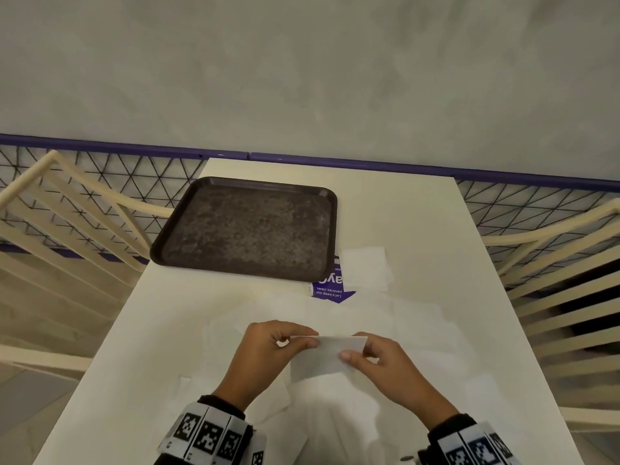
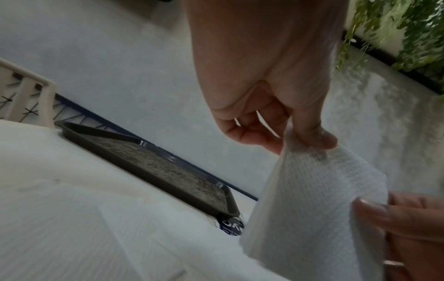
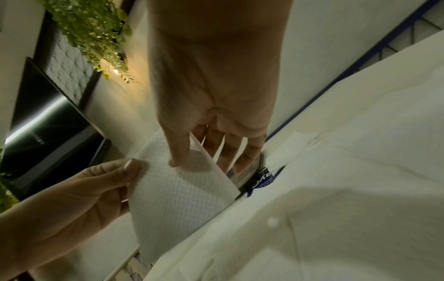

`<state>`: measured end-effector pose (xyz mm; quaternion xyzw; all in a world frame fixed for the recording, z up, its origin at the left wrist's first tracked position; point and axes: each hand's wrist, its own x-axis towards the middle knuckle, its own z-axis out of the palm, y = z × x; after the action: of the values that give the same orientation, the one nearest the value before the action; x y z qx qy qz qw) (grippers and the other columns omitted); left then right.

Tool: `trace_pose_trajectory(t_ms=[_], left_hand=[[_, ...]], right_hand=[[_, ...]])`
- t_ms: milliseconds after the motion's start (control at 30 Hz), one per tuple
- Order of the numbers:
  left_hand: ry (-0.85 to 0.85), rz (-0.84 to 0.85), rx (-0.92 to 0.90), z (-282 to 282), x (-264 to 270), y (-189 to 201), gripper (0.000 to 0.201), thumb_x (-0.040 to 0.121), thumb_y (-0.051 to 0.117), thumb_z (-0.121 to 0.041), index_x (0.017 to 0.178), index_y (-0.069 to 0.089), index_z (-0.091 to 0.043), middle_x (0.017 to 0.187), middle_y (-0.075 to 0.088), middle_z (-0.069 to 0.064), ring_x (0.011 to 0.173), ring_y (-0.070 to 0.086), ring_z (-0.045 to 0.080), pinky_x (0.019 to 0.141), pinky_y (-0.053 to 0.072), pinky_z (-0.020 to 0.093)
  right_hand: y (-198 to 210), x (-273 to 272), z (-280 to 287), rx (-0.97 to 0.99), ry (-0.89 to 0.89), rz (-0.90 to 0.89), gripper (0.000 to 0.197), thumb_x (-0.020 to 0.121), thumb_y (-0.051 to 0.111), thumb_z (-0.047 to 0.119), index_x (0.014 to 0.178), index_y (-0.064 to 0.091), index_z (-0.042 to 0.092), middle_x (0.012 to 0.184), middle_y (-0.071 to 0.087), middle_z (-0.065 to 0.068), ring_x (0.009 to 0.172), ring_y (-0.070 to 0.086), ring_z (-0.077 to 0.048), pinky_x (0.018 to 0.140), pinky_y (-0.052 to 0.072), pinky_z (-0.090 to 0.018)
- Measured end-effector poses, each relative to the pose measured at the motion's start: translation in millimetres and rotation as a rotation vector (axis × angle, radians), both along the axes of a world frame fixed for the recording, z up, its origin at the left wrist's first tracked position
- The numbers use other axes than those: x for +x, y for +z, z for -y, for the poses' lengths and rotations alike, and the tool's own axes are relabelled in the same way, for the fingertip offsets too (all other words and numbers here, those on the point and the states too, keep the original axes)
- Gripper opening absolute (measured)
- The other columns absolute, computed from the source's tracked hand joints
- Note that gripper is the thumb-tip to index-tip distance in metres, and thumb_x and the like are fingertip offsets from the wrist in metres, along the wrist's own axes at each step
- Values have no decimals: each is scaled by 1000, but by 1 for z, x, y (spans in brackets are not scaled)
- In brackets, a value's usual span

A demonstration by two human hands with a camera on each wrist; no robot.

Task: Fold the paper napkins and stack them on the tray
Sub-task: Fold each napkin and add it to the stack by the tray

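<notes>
Above the table, left hand and right hand each pinch the napkin.

Paper, plastic and matt surfaces

The white paper napkin shows a fine embossed waffle grain, soft and matt. The dark rectangular plastic tray has a smooth rim and a mottled, speckled floor. The white tabletop looks smooth and matt; the purple printed sheet looks slightly glossy.
</notes>
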<state>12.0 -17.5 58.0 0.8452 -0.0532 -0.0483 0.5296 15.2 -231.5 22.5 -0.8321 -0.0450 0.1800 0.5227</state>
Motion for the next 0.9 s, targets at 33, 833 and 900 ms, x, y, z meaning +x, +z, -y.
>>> trace_pose_trajectory(t_ms=[33, 833, 900], left_hand=[[-14, -7, 38, 3, 8, -3, 17, 79, 69, -23, 81, 72, -39, 74, 65, -35, 81, 61, -9, 71, 43, 6], [-364, -79, 879, 45, 127, -81, 29, 89, 55, -32, 115, 54, -21, 124, 46, 0, 115, 46, 18, 101, 28, 34], [-353, -80, 844, 41, 127, -79, 26, 88, 55, -32, 111, 56, -19, 122, 47, 0, 114, 46, 17, 101, 28, 33]], right_hand=[[-4, 3, 3, -4, -49, -5, 29, 79, 65, 50, 89, 67, 23, 89, 70, -1, 85, 65, -19, 76, 52, -34], [-39, 184, 34, -53, -636, -145, 41, 92, 55, 11, 128, 36, 8, 111, 55, -13, 95, 53, -23, 91, 44, -33], [-43, 189, 31, -127, -622, -129, 44, 91, 56, 9, 129, 35, 6, 108, 54, -14, 99, 54, -27, 88, 42, -31]])
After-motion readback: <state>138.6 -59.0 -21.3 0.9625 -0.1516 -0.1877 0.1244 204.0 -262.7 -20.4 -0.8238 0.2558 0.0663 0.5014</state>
